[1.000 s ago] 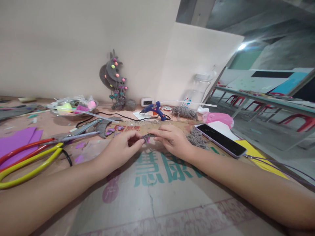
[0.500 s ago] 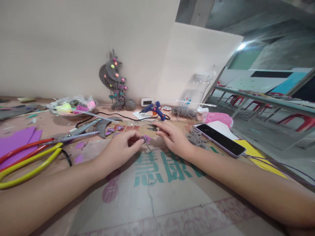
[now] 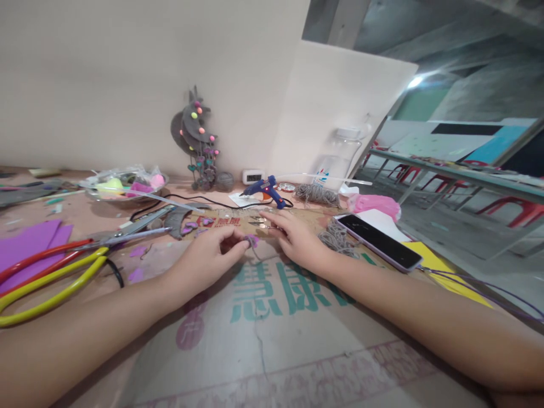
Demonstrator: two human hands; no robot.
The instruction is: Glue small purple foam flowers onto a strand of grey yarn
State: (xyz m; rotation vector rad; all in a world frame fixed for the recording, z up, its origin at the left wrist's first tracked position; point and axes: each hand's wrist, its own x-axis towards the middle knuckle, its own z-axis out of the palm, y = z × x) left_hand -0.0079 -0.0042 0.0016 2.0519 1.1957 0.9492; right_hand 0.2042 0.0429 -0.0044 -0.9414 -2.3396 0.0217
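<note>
My left hand pinches a small purple and grey felt piece between thumb and fingertips. A strand of grey yarn hangs from it over the printed cardboard. To its right, my right hand has its fingers closed on small snips. Their pointed blades are parted and face left, just above the felt piece, not touching it. The fingers hide most of the handle. Several purple and grey felt bits lie beyond my left hand.
A blue glue gun stands behind my hands, near a small digital clock. Large red-and-yellow-handled scissors lie left. On the right are loose grey yarn and a phone. A decorated grey moon ornament leans against the wall.
The snips' blades now show more plainly and point left, parted. My right hand has shifted slightly, its fingers turned on the snips. My left hand has stayed in place with the felt piece.
</note>
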